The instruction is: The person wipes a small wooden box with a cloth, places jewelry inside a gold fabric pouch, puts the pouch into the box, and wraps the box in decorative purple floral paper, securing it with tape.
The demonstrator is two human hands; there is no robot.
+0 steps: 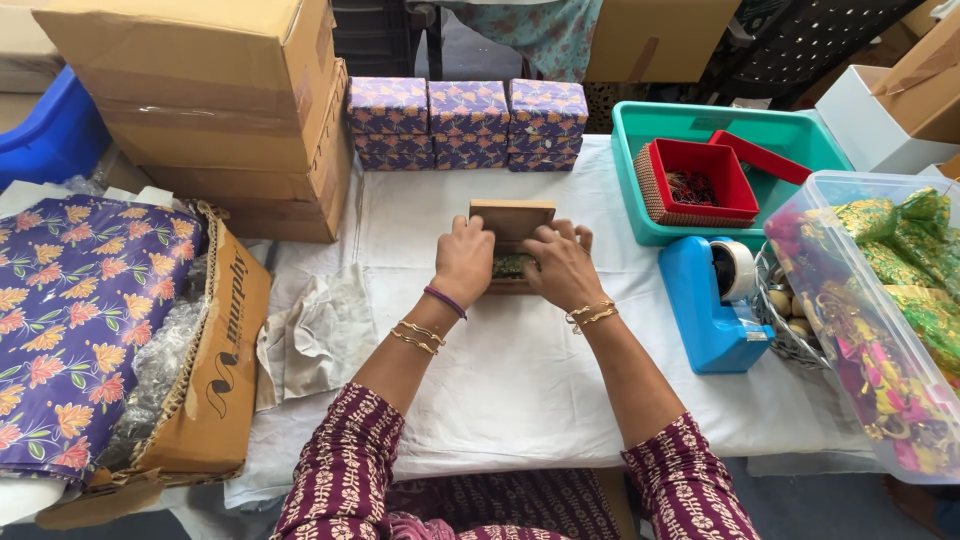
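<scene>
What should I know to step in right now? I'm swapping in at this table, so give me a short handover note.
Left hand and right hand both rest on the small wooden box, which lies open mid-table with something dark green inside. Done: three stacks of purple patterned boxes at the far edge. Left: this box is not yet closed or wrapped. Blue tape dispenser to the right, floral wrapping paper to the left.

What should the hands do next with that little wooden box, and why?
Probably press the green filling down flat. Both the left hand and the right hand rest on the small open wooden box, whose lid stands up behind them.
</scene>
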